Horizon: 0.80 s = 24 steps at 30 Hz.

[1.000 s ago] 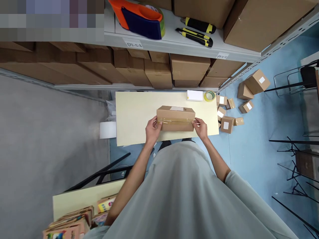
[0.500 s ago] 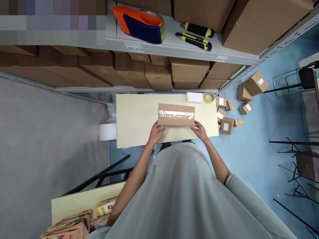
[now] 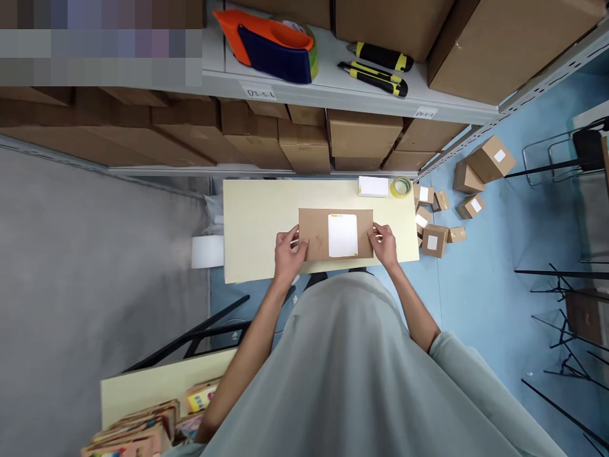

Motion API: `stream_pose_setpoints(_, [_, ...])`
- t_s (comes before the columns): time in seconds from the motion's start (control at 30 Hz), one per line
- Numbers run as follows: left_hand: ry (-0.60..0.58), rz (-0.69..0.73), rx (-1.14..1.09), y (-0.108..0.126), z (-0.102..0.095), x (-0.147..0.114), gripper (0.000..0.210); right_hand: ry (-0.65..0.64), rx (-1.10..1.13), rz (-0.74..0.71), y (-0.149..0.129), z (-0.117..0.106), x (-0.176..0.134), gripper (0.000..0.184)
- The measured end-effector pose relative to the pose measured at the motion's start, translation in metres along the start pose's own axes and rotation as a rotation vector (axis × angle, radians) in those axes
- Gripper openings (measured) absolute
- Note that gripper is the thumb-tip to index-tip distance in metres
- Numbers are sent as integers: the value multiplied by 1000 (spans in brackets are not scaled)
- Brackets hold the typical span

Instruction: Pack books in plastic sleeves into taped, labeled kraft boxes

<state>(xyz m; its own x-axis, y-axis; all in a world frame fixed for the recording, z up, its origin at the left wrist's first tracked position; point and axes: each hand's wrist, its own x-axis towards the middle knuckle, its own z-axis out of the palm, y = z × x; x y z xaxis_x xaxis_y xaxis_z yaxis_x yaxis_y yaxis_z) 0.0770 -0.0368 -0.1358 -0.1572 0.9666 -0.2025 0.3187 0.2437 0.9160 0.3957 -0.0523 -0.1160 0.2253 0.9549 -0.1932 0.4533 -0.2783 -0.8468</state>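
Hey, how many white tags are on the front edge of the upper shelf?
2: a left tag below the orange and blue dispenser, and a right tag near the right end of the shelf. More may be hidden at the pixelated upper left.

Cannot see underside of held box. Cannot trace upper shelf behind pixelated patch at ten o'clock. Noted large carton cut by top edge at two o'clock, booklets by bottom edge between seven and eight.

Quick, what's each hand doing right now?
Left hand: closed, holding the left end of the cardboard box.
Right hand: closed, holding the box's right end.
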Motion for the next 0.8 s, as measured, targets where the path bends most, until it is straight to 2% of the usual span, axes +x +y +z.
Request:
stream_pose_setpoints(0.17, [-1,-96,28,-19,15,-2,51,-24,-68,46,17,13,2,45])
stream_pose_setpoints(0.3, [-40,-95,48,-34,23,2,59,-58,-35,24,28,23,6,50])
stream_pose_setpoints(0.4, [-73,-94,43,-40,21,4,65,-92,20,23,31,23,8,57])
stream_pose_setpoints(0.53, [-77,-155,35,-50,15,-3,65,-94,73,126,38,14,2,66])
stream_pose_setpoints(0.7, [-35,-260,88,-64,7,-25,56,-130,71,267,47,4,-21,63])
stream_pose_setpoints(0.8, [-49,-289,100,-70,4,-35,58,-178,90,286,48,4,-33,59])
